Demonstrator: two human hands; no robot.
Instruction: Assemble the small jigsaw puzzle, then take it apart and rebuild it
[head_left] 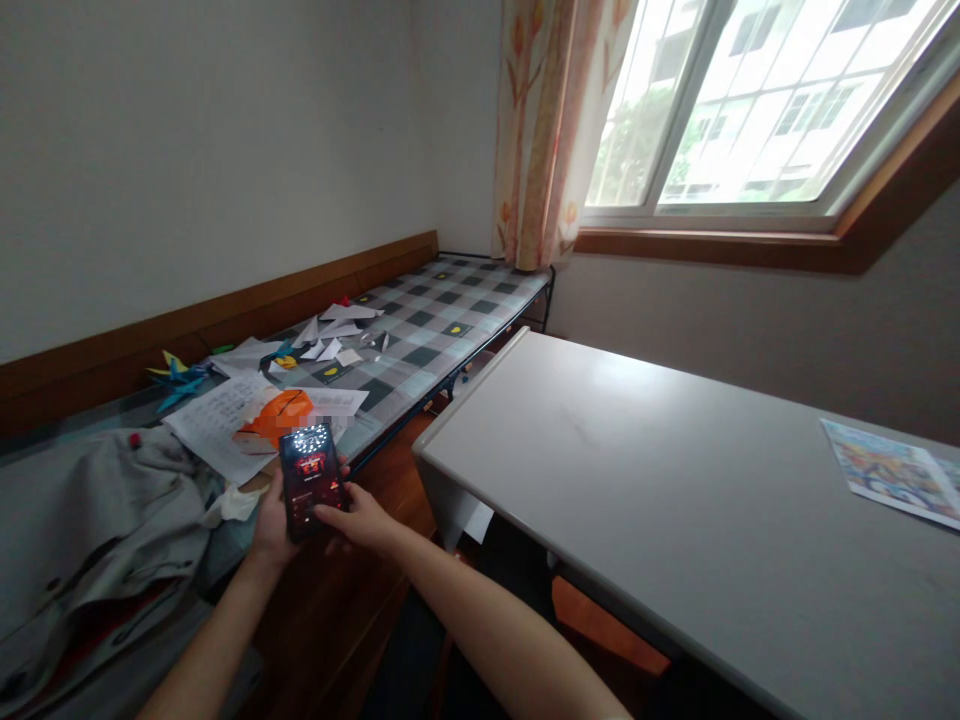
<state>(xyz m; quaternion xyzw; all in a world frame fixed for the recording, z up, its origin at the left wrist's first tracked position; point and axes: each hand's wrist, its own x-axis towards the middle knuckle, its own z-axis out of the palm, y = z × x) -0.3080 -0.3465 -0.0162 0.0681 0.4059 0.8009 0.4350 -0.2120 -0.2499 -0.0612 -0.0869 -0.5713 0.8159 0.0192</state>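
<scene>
A dark smartphone [311,480] with a lit, reddish screen is held upright between my two hands, left of the table. My left hand [271,525] wraps round its left edge. On the other side, my right hand [360,515] grips the right edge, its thumb over the lower part of the screen. Fingers behind the phone are hidden. Just beyond the phone lies an orange item [281,415] on a printed sheet [217,425], and its kind is unclear.
Folded white papers [330,330] and a blue-yellow folded paper piece [178,380] lie on the checked bed [420,350]. A grey garment or bag [97,540] is at lower left. The white table [637,480] at right bears a colourful sheet [892,470]. Behind are a curtain [536,130] and window.
</scene>
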